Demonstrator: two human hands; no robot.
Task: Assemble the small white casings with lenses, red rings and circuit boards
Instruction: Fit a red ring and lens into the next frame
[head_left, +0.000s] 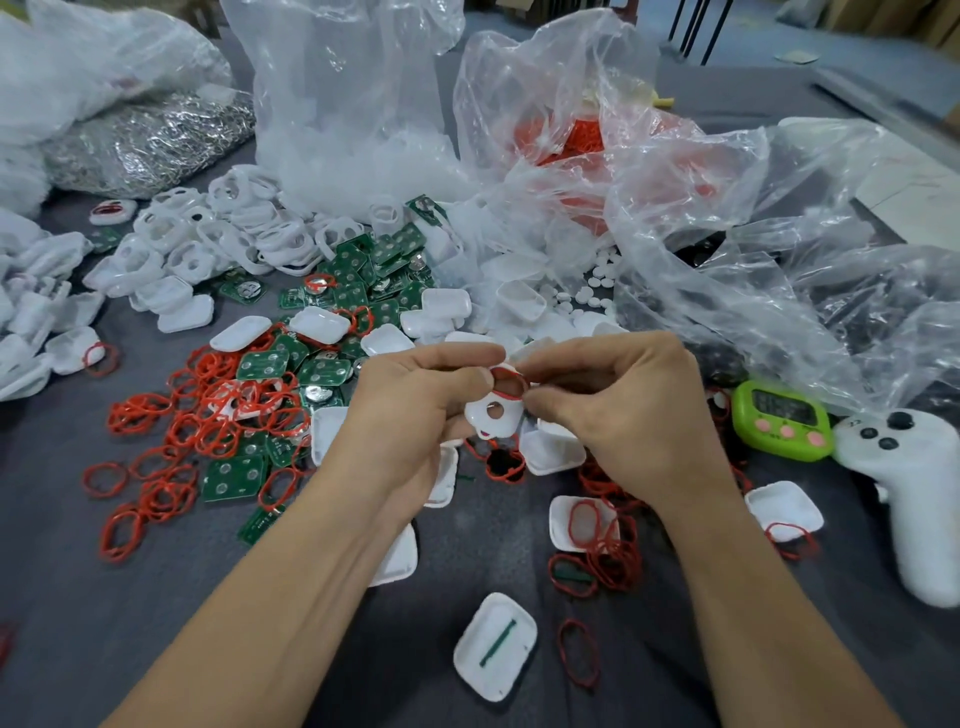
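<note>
My left hand (415, 410) grips a small white casing (493, 415) with a round hole, held up over the grey table. My right hand (613, 405) pinches a red ring (511, 382) against the casing's upper edge. Loose red rings (197, 410) lie in a heap at the left, mixed with green circuit boards (358, 275). White casing halves (208, 244) are piled further back at the left. Small white round lenses (587, 286) lie scattered near the plastic bags.
Clear plastic bags (675, 208) crowd the back and right. A silver foil bag (150, 140) sits at the far left. A green timer (784, 421) and a white controller (914, 493) lie at the right. An open casing half (493, 647) lies near the front.
</note>
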